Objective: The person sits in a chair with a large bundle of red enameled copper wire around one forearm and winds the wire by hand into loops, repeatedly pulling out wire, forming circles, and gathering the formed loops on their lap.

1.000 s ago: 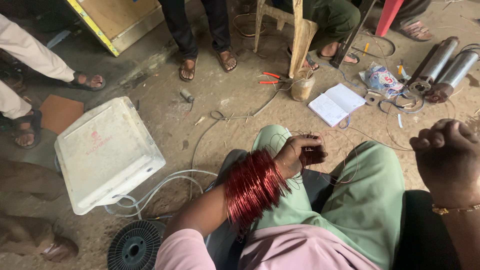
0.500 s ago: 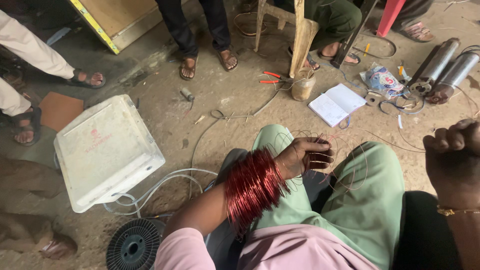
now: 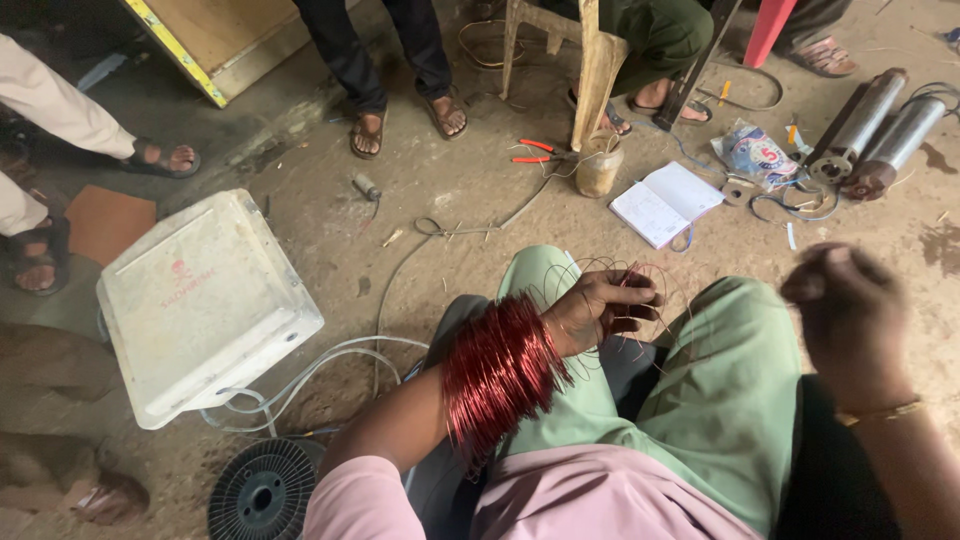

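- A dusty workshop floor fills the upper frame, with other people's sandalled feet along the top.
- Mid-frame, the left hand pinches loose loops of red wire; the coil rings its forearm.
- Those slack loops could tangle or kink.
- The right hand, blurred at right, looks fisted; whether it grips anything, I cannot tell.

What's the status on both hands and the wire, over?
Left hand pinching loose loops of thin copper wire; red wire coil round that forearm. Right hand raised, fist closed, blurred. Nothing between the hands.
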Tool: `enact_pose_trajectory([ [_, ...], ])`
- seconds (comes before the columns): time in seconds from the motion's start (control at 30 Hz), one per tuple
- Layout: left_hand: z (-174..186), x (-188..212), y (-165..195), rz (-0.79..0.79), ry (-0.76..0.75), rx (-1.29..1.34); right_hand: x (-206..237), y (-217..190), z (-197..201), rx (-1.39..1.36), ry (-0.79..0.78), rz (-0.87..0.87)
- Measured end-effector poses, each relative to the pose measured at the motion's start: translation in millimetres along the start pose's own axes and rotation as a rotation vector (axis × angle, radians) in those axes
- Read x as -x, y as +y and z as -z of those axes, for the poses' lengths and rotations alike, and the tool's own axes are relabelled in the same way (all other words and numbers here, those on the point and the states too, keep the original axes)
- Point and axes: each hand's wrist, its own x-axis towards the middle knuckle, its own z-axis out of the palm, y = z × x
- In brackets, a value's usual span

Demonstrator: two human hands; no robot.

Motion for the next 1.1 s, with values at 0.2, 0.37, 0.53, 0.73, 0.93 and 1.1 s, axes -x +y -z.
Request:
enact_pose_trajectory([
  [0.2, -0.5, 1.3, -4.6, -0.041, 0.032, -0.057, 21.1, 31.8, -54.1, 0.779, -0.284, -0.211],
  [0.37, -0.4, -1.6, -9.9, -0.074, 0.046, -0.089, 34.3, 30.6, -74.2, 0.924, -0.337, -0.278],
  [0.53, -2.4, -1.0, -7.8, -0.083, 0.091, -0.092, 31.0, 26.6, -75.8, 0.764, -0.313, -0.375],
  [0.73, -5.8, 1.9, -5.7, -0.085, 0.111, -0.116, 30.1, 32.6, -73.5, 0.719, -0.400, -0.457],
  [0.93, -5.2, 1.9, -4.9, -0.068, 0.091, -0.098, 28.4, 37.5, -70.8, 0.748, -0.447, -0.441],
  [1.1, -1.2, 0.9, -4.3, -0.011, 0.121, -0.144, 29.6, 39.1, -71.4, 0.794, -0.411, -0.423],
])
